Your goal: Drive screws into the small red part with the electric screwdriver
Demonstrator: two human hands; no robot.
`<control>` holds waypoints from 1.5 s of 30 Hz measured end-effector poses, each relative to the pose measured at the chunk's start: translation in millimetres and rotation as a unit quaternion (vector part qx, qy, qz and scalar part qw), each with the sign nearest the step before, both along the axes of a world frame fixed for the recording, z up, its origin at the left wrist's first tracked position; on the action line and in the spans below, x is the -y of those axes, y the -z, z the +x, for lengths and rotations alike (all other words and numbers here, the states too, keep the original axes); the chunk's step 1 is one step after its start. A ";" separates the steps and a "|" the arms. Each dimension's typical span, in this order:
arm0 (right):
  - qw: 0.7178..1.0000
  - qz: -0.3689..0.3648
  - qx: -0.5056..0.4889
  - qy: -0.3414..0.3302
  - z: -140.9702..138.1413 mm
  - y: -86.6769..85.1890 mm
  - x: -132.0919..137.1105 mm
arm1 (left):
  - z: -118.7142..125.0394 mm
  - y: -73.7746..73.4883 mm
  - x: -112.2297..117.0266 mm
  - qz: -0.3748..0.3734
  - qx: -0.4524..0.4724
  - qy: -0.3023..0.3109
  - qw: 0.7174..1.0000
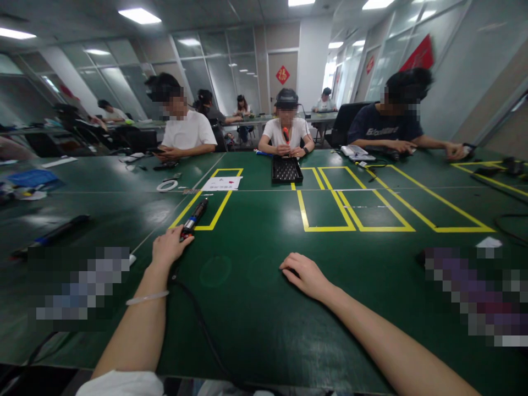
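Observation:
My left hand [170, 246] is closed around the rear end of a black and blue electric screwdriver [193, 216]. The tool points away from me, its tip over a yellow-taped rectangle on the green table [247, 308]. A black cable [202, 322] runs from its rear toward the table's near edge. My right hand [304, 273] rests on the tabletop to the right, fingers loosely bent, thumb apart from them, with nothing visible in it.
A white paper sheet [223, 183] lies beyond the screwdriver, beside a white tape roll [167, 186]. Across the table, a person works over a black tray [287, 170]. Another dark tool [58, 232] lies at left. Blurred-out objects flank my arms. Yellow tape outlines [328, 228] mark the right side.

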State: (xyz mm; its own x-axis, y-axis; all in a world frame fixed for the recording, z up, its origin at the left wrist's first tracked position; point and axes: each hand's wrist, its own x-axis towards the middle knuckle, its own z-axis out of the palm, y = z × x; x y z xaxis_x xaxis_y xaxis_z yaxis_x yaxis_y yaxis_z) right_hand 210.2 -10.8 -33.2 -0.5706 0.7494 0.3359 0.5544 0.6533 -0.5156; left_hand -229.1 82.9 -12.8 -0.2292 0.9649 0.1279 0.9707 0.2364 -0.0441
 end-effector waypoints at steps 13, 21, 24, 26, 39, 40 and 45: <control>1.000 0.001 0.008 -0.006 -0.2 0.8 -0.6 | 33.9 -15.9 15.6 0.070 -0.031 -0.041 0.996; 1.000 -0.003 0.010 0.009 -1.6 0.7 -2.1 | 108.1 -26.4 25.2 0.100 0.278 0.154 0.943; 0.999 -0.029 -0.028 0.016 -0.4 0.5 -0.5 | 166.7 -32.9 44.5 -0.022 0.396 0.305 0.866; 0.997 -0.047 -0.055 0.014 0.3 0.3 1.5 | 199.9 -35.8 60.5 -0.106 0.429 0.361 0.821; 0.965 -0.183 -0.189 0.008 -0.4 0.1 -0.3 | 236.1 -27.0 87.2 -0.166 0.508 0.394 0.748; 0.953 -0.213 -0.213 0.008 0.2 0.7 -1.5 | 236.7 -27.5 88.4 -0.147 0.493 0.405 0.756; 0.935 -0.260 -0.241 -0.011 1.5 1.8 -4.2 | 242.1 -24.6 93.2 -0.081 0.395 0.433 0.806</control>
State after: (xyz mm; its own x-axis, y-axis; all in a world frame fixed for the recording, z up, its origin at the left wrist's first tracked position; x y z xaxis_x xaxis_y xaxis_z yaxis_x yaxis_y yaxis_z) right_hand 211.7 -6.6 -35.0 -0.4645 0.8726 0.1512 0.1647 0.2528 -0.9534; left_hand 13.0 -10.3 11.8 0.5904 0.7968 0.1287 0.5094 -0.4916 0.7063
